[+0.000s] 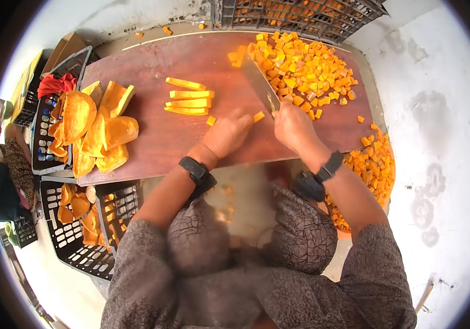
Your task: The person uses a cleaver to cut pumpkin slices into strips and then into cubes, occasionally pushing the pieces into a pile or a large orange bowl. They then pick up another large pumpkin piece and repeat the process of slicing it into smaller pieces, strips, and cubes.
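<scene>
My right hand [295, 127] is wrapped round the handle of a cleaver [261, 82]. The broad blade points away from me, its flat side against the left edge of a heap of diced pumpkin [300, 66]. A few pumpkin cubes [237, 56] by the blade's tip are blurred. My left hand [226, 132] rests on the board with fingers curled; what they hold, if anything, is hidden. One small pumpkin piece [258, 117] lies at its fingertips, another piece [211, 120] by its left side. Beyond that hand, several pumpkin strips [190, 103] lie side by side.
The reddish board [152, 66] carries large peeled pumpkin chunks [103, 129] at its left end. Black crates [70, 230] stand left, another crate [300, 19] behind. Below the right edge is a container of pumpkin cubes [375, 164]. A person [12, 170] is at far left.
</scene>
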`<state>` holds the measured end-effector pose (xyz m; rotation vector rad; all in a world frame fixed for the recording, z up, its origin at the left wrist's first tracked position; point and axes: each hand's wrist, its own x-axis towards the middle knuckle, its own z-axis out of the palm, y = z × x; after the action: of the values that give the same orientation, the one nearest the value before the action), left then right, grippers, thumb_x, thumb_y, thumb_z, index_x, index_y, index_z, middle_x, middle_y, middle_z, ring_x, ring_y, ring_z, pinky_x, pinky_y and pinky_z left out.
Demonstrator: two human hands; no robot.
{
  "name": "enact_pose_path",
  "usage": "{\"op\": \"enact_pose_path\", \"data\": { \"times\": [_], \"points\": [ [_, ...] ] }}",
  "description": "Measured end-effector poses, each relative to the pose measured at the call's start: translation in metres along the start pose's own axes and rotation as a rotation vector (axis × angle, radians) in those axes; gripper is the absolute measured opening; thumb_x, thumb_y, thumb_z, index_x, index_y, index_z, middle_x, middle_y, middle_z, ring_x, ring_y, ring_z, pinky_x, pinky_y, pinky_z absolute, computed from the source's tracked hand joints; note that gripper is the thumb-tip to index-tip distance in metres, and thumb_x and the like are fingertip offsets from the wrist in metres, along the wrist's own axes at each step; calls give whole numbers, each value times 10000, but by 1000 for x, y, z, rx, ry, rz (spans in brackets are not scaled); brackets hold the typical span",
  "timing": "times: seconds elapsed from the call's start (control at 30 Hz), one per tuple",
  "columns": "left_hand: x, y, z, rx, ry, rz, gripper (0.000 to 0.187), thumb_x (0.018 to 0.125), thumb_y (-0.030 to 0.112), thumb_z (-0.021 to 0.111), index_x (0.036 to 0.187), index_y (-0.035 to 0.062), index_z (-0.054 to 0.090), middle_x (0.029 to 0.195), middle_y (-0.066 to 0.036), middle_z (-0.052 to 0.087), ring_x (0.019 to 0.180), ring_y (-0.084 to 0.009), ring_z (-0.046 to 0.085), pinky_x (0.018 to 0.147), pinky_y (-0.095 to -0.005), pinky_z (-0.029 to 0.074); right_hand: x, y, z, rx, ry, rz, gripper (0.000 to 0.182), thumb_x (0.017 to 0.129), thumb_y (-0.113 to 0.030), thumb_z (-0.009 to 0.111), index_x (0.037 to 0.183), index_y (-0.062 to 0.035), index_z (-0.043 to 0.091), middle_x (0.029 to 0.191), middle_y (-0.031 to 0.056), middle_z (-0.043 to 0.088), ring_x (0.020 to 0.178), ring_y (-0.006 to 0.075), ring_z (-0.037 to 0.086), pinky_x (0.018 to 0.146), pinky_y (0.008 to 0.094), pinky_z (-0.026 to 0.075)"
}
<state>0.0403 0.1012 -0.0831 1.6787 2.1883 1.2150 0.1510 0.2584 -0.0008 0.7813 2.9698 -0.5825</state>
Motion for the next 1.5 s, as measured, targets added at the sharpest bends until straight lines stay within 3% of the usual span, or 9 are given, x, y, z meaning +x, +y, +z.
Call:
{"op": "enact_pose_path", "data": {
  "times": [0.37,0.43,0.67,0.83,1.03,1.13,1.27,1.33,1.5],
  "points": [
    [4,4,-4,16,17,-31,119,850,70,626,968,70,611,943,-145,595,848,-381,618,708,-434,525,-45,0,-25,8,-36,-27,218,903,-171,584,917,42,538,796,274,628,785,467,617,705,516,488],
    [2,4,-5,-14,13,-14,158,832,35,605,985,71,615,939,-153,589,860,-382,616,719,-436,525,-44,9,-10,24,-21,-177,217,903,-170,589,920,41,543,797,274,633,782,461,624,703,512,493],
    [2,2,-5,51,91,92,168,803,26,567,957,68,618,926,-167,595,803,-377,618,698,-446,517,7,-5,2,27,120,8,206,906,-163,583,912,39,545,819,286,632,808,462,622,699,500,493],
    [2,5,-5,36,-39,-62,253,833,12,551,1062,92,622,957,-172,591,906,-388,606,780,-439,519,-37,-7,-26,140,21,-24,205,910,-150,580,900,48,529,808,304,606,807,484,604,691,518,465],
    [2,-2,-1,-49,56,67,232,839,33,556,1055,84,622,1022,-169,612,936,-383,612,796,-440,517,-34,-2,7,47,-107,-3,229,906,-168,594,900,52,531,794,303,610,799,486,608,705,525,476],
    [3,-4,-3,-81,28,82,242,838,36,559,1063,89,630,1055,-168,613,946,-381,615,807,-439,518,4,-3,17,70,69,-107,245,908,-187,587,906,51,534,789,293,620,799,479,615,714,525,484],
    [2,-2,-3,-35,85,71,116,851,44,563,958,42,607,974,-178,597,897,-374,627,745,-437,528,14,-19,14,56,156,13,251,900,-193,597,909,52,541,795,285,632,790,469,622,713,524,487],
    [2,1,-6,-69,15,-25,249,841,49,567,1072,104,641,1018,-173,605,930,-390,611,788,-435,524,5,-17,8,101,184,-95,252,899,-181,601,927,61,535,804,296,628,791,473,621,707,521,486],
    [2,5,-8,-77,97,26,183,840,37,567,1007,89,620,946,-165,584,878,-384,610,736,-442,520,-33,-27,-20,118,41,-63,247,901,-169,599,920,68,533,808,308,621,802,485,616,697,519,485]
  ]
}}
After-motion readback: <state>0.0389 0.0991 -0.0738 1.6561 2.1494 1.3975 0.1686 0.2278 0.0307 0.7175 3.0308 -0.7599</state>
